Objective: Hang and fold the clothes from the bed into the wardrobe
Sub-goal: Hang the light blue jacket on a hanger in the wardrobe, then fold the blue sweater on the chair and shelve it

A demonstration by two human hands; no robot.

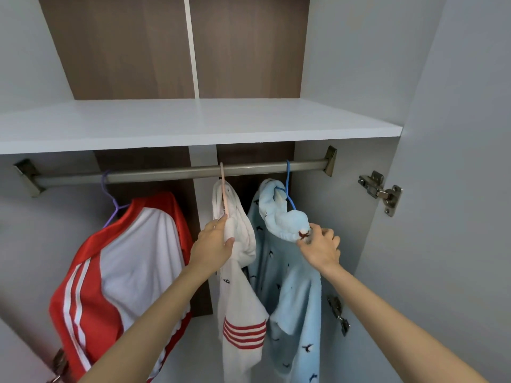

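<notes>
Grey-white wardrobe walls (359,64) and a brown wood-grain back panel (124,51) fill my feed, with a white laminate shelf (193,120) above a dull metal hanging rail (166,174). On that rail I count three garments. At the left, a red and white sports jacket (124,272) with white side stripes hangs tilted on a thin purple wire hanger (106,194). In the middle, a white top with red sleeve stripes (240,313) hangs from a pale pink hanger (223,189) whose hook is over the rail. At the right, a light blue fleecy garment printed with small dark birds (293,294) hangs from a blue wire hanger (288,183), its upper part bunched into a lump below the hook. From here I see the left hand (214,246) grasping the pink hanger's neck together with the white fabric beside it. The right hand (322,248) pinches the bunched blue fabric at a small red mark, thumb and fingertips closed on it. A metal door hinge (381,192) sits on the right wall.
</notes>
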